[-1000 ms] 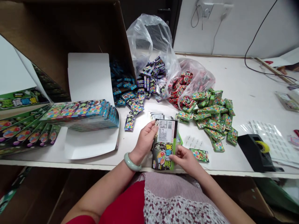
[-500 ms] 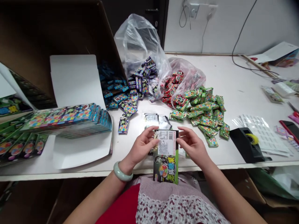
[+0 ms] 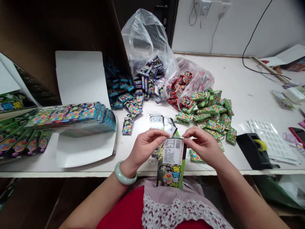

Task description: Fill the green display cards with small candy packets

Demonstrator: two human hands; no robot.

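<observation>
Gripping a glossy green candy packet [image 3: 169, 178] at its top edge, the left hand [image 3: 146, 148] and right hand [image 3: 203, 146] pinch shut; white barcode label [image 3: 173, 151] faces up; green candy boxes [image 3: 207, 111] lie at 1 o'clock.

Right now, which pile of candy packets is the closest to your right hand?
The green pile is closest. Its packets lie just beyond the right hand, while the purple pile and the blue pile sit farther to the left.

Bright, even indoor light, faint shadows under the hands [image 3: 202, 145], bowed wide-angle edges
</observation>
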